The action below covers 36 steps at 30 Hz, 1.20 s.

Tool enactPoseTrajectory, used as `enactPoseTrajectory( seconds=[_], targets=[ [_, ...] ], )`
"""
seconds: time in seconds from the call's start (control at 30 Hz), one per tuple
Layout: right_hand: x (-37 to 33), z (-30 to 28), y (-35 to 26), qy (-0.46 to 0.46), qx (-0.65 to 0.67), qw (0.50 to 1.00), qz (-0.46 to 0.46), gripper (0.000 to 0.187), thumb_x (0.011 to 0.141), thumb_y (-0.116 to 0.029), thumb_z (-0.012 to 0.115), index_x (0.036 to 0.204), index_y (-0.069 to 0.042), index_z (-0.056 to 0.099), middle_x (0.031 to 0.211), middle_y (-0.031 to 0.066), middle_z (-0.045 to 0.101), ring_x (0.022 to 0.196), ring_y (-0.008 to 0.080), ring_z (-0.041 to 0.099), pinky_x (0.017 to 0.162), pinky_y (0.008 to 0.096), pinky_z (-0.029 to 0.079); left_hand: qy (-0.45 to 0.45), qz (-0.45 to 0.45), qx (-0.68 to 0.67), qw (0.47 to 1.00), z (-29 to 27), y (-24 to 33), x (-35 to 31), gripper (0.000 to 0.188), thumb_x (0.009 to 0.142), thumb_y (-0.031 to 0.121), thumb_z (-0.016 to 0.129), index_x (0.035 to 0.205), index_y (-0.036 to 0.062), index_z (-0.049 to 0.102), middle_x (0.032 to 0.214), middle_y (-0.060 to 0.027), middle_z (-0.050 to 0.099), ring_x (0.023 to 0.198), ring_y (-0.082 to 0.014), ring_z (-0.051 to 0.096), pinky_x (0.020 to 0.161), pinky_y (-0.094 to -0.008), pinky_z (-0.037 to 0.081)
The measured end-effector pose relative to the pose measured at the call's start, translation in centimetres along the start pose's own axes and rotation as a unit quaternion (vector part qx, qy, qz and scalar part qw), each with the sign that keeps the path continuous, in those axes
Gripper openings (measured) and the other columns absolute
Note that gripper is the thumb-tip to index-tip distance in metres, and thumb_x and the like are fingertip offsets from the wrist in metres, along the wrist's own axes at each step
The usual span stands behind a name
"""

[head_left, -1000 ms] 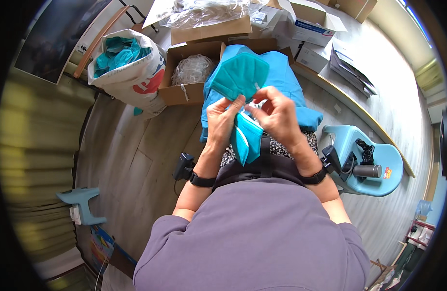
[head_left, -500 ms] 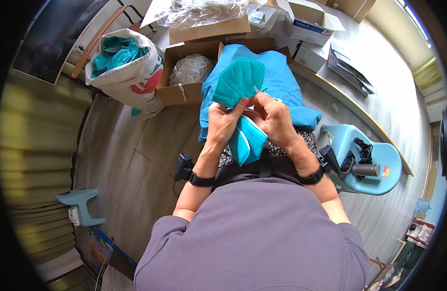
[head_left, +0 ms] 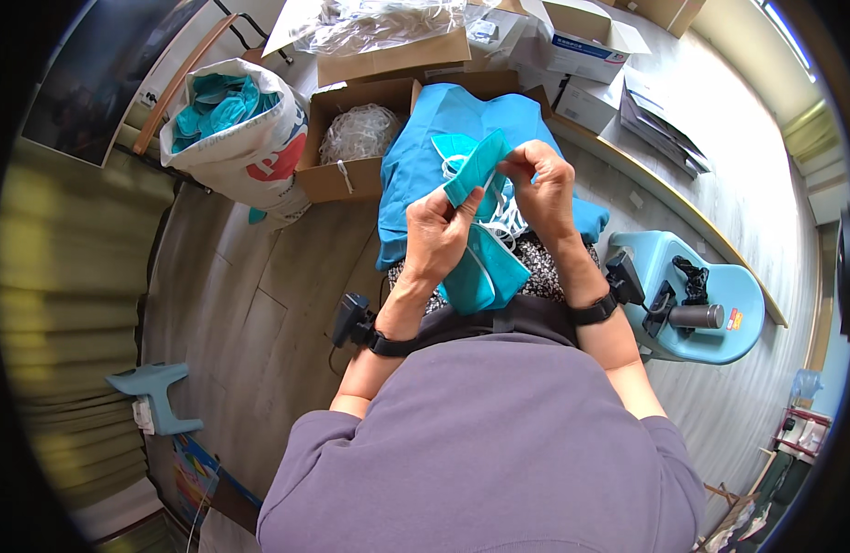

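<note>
Above my lap, my left hand [head_left: 436, 232] is closed on a teal folded face mask [head_left: 478, 170], the thumb lying over its lower edge. My right hand [head_left: 545, 189] pinches the mask's upper right corner between thumb and fingers. I cannot make out whether a strap is in that pinch. White elastic straps [head_left: 508, 219] hang in a loose bunch below and behind the mask. Another teal mask [head_left: 488, 275] with a white edge lies on my lap, under my left wrist. A blue cloth [head_left: 411, 152] spreads over my knees and beyond.
At the far left stands a white sack [head_left: 227, 157] full of teal masks. Beside it, a cardboard box [head_left: 333, 175] holds a tangle of clear-white strands. More cartons [head_left: 393, 60] stand behind. To my right is a light-blue stool [head_left: 720, 336] with a dark cylinder on it.
The held mask has turned from spread, broad side up, to tilted and narrower. My right hand has risen to its upper corner; the bunch of white straps now shows.
</note>
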State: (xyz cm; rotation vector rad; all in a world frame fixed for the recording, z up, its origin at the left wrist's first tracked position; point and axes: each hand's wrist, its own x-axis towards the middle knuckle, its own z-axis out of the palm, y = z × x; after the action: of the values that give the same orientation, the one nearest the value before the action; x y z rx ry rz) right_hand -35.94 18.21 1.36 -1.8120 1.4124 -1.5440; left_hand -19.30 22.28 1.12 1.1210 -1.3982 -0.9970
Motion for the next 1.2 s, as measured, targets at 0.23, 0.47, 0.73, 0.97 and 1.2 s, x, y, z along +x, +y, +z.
enactPoseTrajectory(
  seconds=[0.23,0.47,0.73,0.97,1.2],
  targets=[
    [1.0,-0.7,1.4,0.039,-0.033,0.997,-0.065,0.011,0.071,0.001,0.074,0.072,-0.004,0.064,0.070,0.0095,0.061,0.069,0.0243,0.058,0.063,0.0333,0.047,0.013,0.010,0.057,0.998,0.4,0.8,0.5,0.014,0.092,0.015,0.070,0.089,0.0012,0.071,0.059,0.0041,0.045,0.055,-0.0040,0.038,0.048,-0.0260,0.031],
    [4.8,-11.9,7.7,0.198,-0.231,0.952,0.027,0.008,0.086,-0.008,0.071,0.079,-0.005,0.069,0.068,0.0048,0.067,0.059,0.0122,0.061,0.056,0.0275,0.050,0.062,-0.045,-0.066,0.995,-4.4,3.2,0.9,0.022,0.094,0.022,0.069,0.086,0.0021,0.071,0.072,0.0048,0.061,0.061,-0.0030,0.049,0.053,-0.0225,0.037],
    [0.0,-2.3,-2.4,-0.024,-0.043,0.997,-0.056,0.024,0.082,-0.005,0.073,0.105,-0.004,0.070,0.099,0.0105,0.068,0.072,0.0168,0.064,0.066,0.0292,0.051,0.087,-0.009,-0.092,0.992,-3.3,3.5,2.3,0.026,0.096,0.025,0.067,0.094,-0.0004,0.069,0.080,0.0018,0.065,0.068,-0.0035,0.053,0.059,-0.0205,0.040],
    [-2.4,0.5,-4.0,-0.157,0.309,0.922,0.171,0.009,0.090,-0.004,0.068,0.085,0.001,0.062,0.077,0.0038,0.064,0.066,0.0064,0.060,0.058,0.0239,0.050,0.011,-0.063,-0.177,0.982,-1.8,3.6,1.5,0.021,0.092,0.022,0.072,0.095,0.0008,0.070,0.085,-0.0024,0.070,0.072,-0.0069,0.061,0.062,-0.0223,0.048],
    [-2.0,-0.4,-3.7,-0.130,0.082,0.988,0.017,0.014,0.087,-0.006,0.070,0.078,0.001,0.063,0.065,0.0106,0.057,0.060,0.0106,0.054,0.054,0.0297,0.043,-0.003,-0.007,-0.047,0.999,-1.6,1.1,1.5,0.017,0.089,0.018,0.075,0.095,0.0022,0.073,0.086,-0.0024,0.072,0.077,-0.0091,0.063,0.067,-0.0254,0.049]
  ],
)
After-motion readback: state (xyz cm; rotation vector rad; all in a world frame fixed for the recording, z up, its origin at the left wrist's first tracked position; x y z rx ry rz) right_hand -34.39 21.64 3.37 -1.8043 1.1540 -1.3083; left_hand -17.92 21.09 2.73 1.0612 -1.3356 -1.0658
